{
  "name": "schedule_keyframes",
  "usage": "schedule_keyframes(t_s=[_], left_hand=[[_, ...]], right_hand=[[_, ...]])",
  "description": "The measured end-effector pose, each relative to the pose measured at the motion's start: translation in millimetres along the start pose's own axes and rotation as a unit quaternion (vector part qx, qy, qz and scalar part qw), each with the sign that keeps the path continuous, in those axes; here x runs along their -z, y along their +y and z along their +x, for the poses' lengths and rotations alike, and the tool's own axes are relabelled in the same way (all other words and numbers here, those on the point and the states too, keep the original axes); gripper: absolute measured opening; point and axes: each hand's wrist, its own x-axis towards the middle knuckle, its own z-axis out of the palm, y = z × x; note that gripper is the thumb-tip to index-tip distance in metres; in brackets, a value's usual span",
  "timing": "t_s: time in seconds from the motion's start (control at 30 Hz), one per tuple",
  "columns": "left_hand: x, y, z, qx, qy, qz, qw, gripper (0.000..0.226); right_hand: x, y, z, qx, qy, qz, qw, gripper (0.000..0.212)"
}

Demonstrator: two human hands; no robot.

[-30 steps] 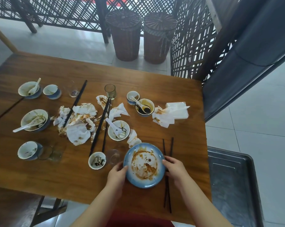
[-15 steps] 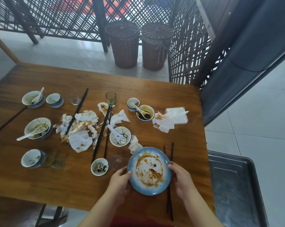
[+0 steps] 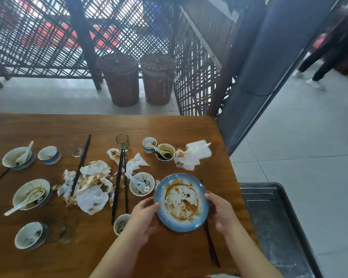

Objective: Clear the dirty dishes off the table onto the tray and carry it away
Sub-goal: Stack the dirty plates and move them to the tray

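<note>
Both hands grip the blue plate (image 3: 182, 202) by its rim, left hand (image 3: 144, 216) and right hand (image 3: 221, 212) on opposite sides, near the table's (image 3: 169, 125) right edge with the tray (image 3: 273, 221) just beyond. Risk: sauce makes the rim slippery, so tilting it could drip or drop it. Bowls, chopsticks (image 3: 120, 183) and napkins (image 3: 93, 185) farther back remain uncleared.

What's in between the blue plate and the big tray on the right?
In the head view, between the blue plate and the tray there's the right hand gripping the plate's rim, a pair of black chopsticks under it, then bare table edge.
</note>
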Motion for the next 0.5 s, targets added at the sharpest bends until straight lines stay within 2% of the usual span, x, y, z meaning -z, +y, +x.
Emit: schedule_keyframes(t_s=[0.1,0.2,0.37,0.5], left_hand=[[10,13,-1,-0.025,-0.025,0.04,0.999,0.011],[18,24,1,-0.034,-0.055,0.068,0.996,0.027],[20,35,4,-0.041,-0.099,0.106,0.989,0.035],[7,37,-5,-0.036,-0.143,0.136,0.98,0.02]], right_hand=[[-7,2,-10,0.017,0.022,0.027,0.999,0.029],[-13,7,-23,0.026,0.04,0.064,0.997,0.027],[-12,15,-46,0.045,0.081,0.115,0.989,0.032],[-1,15,-64,0.083,0.129,0.129,0.98,0.024]])
